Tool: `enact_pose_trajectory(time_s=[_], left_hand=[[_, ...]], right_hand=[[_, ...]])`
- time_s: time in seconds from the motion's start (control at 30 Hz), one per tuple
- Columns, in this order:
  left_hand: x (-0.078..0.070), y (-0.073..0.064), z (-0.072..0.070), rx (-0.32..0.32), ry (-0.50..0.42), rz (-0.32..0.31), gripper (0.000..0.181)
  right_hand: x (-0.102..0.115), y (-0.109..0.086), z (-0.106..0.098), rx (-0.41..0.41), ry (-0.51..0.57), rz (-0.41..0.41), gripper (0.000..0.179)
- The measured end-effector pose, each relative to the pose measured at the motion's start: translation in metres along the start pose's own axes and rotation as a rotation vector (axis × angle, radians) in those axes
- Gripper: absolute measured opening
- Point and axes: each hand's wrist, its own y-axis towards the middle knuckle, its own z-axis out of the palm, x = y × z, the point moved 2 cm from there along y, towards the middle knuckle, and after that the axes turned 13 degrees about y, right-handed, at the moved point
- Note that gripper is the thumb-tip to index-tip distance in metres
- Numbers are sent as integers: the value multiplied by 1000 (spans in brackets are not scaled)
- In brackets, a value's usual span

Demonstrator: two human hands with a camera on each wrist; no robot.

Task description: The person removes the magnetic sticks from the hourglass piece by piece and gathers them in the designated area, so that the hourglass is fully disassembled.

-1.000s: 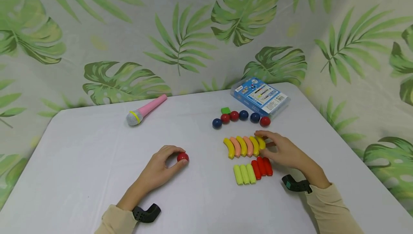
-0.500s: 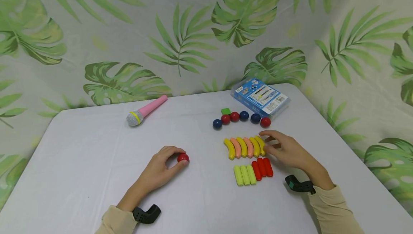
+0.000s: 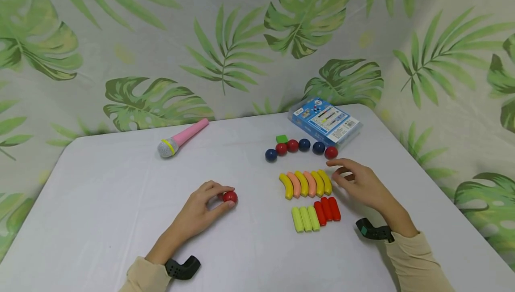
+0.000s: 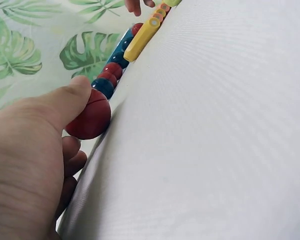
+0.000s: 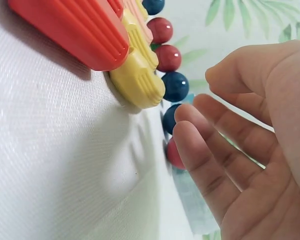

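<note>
On the white table my left hand (image 3: 201,209) holds a red ball (image 3: 230,196) between thumb and fingers; the left wrist view shows the thumb against the red ball (image 4: 92,117). To the right, my right hand (image 3: 362,184) hovers with loosely bent fingers and nothing in them. It is beside a row of curved yellow and pink pieces (image 3: 325,182), apart from the last yellow piece (image 5: 137,82). Below that row lie light green sticks (image 3: 305,218) and red sticks (image 3: 327,209) side by side.
Behind the curved pieces runs a line of dark blue and red balls (image 3: 293,145), with a green block (image 3: 281,138) at its back. A blue printed box (image 3: 325,122) stands at the back right. Further left lies a pink microphone (image 3: 183,137). Leaf-patterned cloth (image 3: 225,50) hangs behind the table.
My right hand has let go of the last yellow curved piece and drawn back to the right. The left hand's fingers have shifted slightly on the red ball, which moved a little right.
</note>
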Motion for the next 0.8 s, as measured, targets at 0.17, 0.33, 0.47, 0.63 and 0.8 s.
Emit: enact_pose_trajectory(time_s=[0.17,0.33,0.47,0.63,0.8], left_hand=[[-1,-1,-1,-8,26,-4,37],[0,-3,-1,-2,30,-16,37],[2,-4,-1,-5,42,-16,37],[0,7,-1,7,71,-44,36],[-8,41,7,24,115,-61,35]], right_hand=[[0,0,2,-6,9,-5,36],[-1,-1,4,-27,6,-14,35],[0,0,5,-36,8,-23,33],[3,1,5,-35,4,-26,33],[1,0,2,-40,-5,-19,34]])
